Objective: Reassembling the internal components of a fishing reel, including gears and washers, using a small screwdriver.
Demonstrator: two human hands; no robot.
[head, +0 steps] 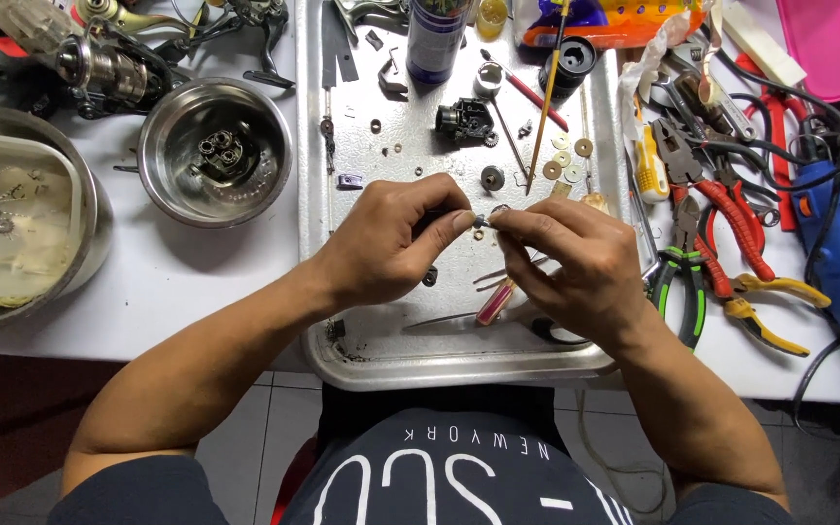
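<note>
L hand [386, 243] and R hand [575, 262] meet fingertip to fingertip over the metal tray [315, 243], both pinched narrow on one small metal part [483, 220], too small to identify. Tray holds loose washers [565, 160], a dark gear [492, 178], a black housing [465, 119], a brush [546, 107] and a blue can [436, 39]; steel bowl [162, 160], left of tray, contains a dark reel part [221, 156]. Larger bowl [85, 194] at far left holds a plastic tub [12, 228] w/ small silver parts; pliers [721, 209] lie right of tray
</note>
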